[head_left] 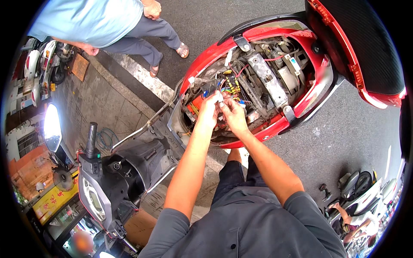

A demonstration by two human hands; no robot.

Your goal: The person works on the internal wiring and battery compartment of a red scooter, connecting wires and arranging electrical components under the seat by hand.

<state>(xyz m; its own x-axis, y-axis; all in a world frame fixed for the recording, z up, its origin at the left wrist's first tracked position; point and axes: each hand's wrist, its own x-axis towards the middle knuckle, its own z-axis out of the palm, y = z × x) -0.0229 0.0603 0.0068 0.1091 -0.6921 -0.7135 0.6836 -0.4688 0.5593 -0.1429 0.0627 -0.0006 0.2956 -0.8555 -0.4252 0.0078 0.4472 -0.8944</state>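
Note:
In the middle of the head view, the open body of a red scooter (193,84) exposes bundled coloured wires (231,84), a long metal part (267,79) and an orange-red component (196,102). My left hand (208,109) and my right hand (234,116) meet over the wiring, both with fingers closed round a small white piece (218,96), probably a connector; its far side is hidden by my fingers. The black seat (357,47) stands raised at the upper right. The scooter's front with handlebar grip (91,138) and mirror (53,128) is at the lower left.
A person in a light blue top (90,21) stands at the upper left on the pavement's edge (99,77). Parked scooters (35,73) line the left side. More two-wheelers (361,185) and another person (357,223) are at the lower right, on the asphalt road (314,142).

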